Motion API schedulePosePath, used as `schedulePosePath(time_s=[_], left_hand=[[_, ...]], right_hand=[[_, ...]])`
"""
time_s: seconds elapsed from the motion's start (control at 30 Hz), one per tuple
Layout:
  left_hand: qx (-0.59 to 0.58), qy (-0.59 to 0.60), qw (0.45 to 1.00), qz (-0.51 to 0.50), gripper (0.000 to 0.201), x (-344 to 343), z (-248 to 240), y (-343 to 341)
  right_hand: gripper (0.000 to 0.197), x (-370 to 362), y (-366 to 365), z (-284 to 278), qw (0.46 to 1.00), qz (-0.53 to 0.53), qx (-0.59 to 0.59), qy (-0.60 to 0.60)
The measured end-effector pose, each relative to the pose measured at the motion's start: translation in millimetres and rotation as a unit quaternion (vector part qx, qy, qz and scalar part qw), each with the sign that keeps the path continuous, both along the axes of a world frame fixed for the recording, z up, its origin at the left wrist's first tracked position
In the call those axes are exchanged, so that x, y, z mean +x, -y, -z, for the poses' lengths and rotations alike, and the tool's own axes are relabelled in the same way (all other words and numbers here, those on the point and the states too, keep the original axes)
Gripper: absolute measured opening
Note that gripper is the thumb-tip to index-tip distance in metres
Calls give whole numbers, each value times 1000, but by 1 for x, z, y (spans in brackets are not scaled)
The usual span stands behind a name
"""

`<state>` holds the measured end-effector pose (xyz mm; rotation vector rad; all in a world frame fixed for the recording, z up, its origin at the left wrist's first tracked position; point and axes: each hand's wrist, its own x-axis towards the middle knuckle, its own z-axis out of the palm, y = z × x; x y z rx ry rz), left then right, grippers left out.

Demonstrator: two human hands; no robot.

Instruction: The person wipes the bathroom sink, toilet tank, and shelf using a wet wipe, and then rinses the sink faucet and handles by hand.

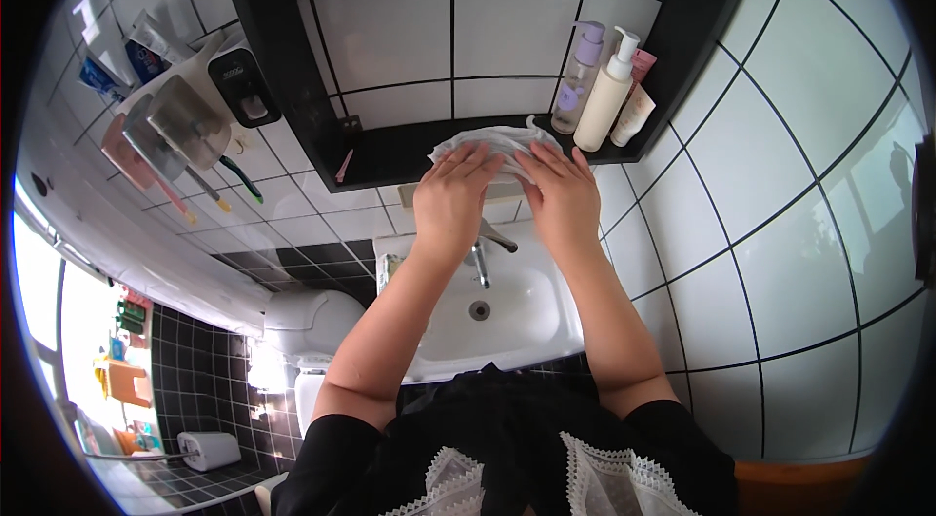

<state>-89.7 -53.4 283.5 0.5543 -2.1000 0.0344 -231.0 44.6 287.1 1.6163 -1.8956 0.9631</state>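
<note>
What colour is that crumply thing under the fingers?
The crumpled thin sheet is pale greyish white; it shows best in the head view.
</note>
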Motion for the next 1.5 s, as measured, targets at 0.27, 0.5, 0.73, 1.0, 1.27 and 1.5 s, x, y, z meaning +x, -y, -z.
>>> schedulePosePath(time_s=[0.27,0.5,0.73,1.0,1.27,1.5], left_hand=[[63,51,994,74,27,27,-19,12],[77,55,995,-39,30,87,-18,19],[108,47,992,-53,26,101,-18,25],[107,26,992,53,24,24,-15,14],[58,-12,994,91,24,-53,-2,-10],[-17,-51,989,141,33,-64,6,-19]], right_hand=[[37,-27,11,5,998,-66,6,4],[38,27,51,10,983,-173,-52,15],[31,51,65,4,980,-198,-18,5],[35,-20,8,0,996,-83,14,22],[24,-55,-22,18,995,9,-99,5],[29,-36,-43,22,988,6,-58,146]])
